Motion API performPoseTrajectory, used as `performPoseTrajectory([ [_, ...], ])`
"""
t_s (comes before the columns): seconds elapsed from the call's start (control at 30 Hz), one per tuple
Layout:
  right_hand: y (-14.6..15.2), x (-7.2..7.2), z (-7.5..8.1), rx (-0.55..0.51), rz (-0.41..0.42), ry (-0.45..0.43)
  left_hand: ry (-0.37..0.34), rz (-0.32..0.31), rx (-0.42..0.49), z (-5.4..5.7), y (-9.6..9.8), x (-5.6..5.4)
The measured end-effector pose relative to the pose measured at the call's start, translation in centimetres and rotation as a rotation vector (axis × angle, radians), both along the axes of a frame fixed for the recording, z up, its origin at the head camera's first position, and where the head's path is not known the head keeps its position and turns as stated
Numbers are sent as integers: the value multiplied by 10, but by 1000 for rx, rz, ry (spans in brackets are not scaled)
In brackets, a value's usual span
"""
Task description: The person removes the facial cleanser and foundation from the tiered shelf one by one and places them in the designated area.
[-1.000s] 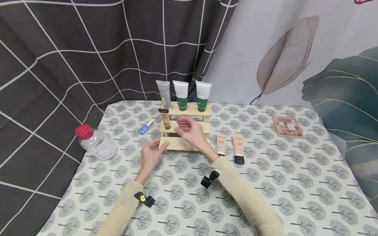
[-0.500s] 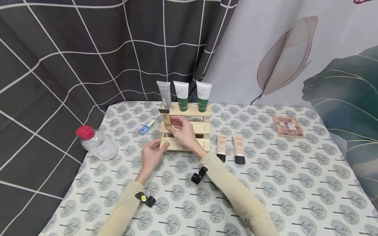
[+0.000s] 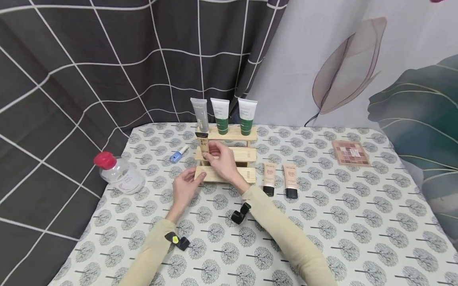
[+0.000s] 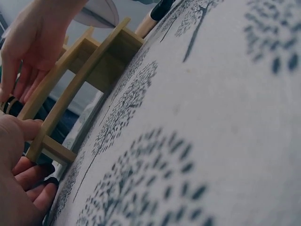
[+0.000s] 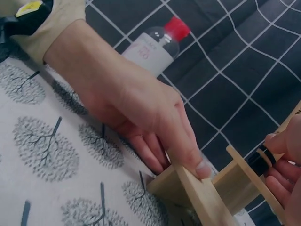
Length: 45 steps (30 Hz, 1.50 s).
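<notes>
A three-tier wooden stand (image 3: 247,154) sits on the cloth. My left hand (image 3: 183,189) grips the left end of its lowest step, thumb on top, as the right wrist view also shows. My right hand (image 3: 222,162) pinches the lower part of a small gold tube (image 3: 202,143) with a black top end, at the left of the middle step. In the right wrist view the tube's black base (image 5: 259,161) is between the fingers, close to the step. Along the top step stand a grey tube (image 3: 200,115) and two white-and-green tubes (image 3: 220,115).
Two beige BB cream tubes (image 3: 290,178) lie right of the stand. Farther right is an eyeshadow palette (image 3: 351,153). A blue nail polish bottle (image 3: 177,155) lies left of the stand, and a clear bottle with a red top (image 3: 121,174) is at the far left. Curtains hang behind.
My right hand has moved left along the middle step and taken hold of the gold tube, which has shifted slightly right. My left hand has stayed on the lowest step.
</notes>
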State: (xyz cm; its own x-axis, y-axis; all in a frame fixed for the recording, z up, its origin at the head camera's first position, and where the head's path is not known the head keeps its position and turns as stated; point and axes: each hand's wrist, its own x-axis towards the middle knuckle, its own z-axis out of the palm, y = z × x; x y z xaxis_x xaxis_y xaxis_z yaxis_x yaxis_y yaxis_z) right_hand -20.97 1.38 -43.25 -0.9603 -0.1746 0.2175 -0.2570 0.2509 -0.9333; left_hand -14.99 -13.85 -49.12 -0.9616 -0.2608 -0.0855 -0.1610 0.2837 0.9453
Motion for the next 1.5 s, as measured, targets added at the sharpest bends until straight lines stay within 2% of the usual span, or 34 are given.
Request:
performPoseTrajectory([
  [0.27, 16, 14, 2, 37, -7, -44, -10, -2, -15, -1, -2, 2],
  [0.53, 42, 24, 7, -1, -80, -33, -4, -5, -13, 2, -1, 1],
  [0.8, 70, 34, 10, 14, -137, -27, -3, -6, -14, 2, -1, 3],
  [1.0, 87, 44, 8, 20, -152, 52, 18, -2, -17, 0, 0, 2],
  [1.2, 103, 55, 4, 42, -177, 100, 1, -8, -2, 1, -1, 3],
  [1.5, 132, 63, 0, 79, -218, 30, 24, -3, -11, -1, -1, 2],
])
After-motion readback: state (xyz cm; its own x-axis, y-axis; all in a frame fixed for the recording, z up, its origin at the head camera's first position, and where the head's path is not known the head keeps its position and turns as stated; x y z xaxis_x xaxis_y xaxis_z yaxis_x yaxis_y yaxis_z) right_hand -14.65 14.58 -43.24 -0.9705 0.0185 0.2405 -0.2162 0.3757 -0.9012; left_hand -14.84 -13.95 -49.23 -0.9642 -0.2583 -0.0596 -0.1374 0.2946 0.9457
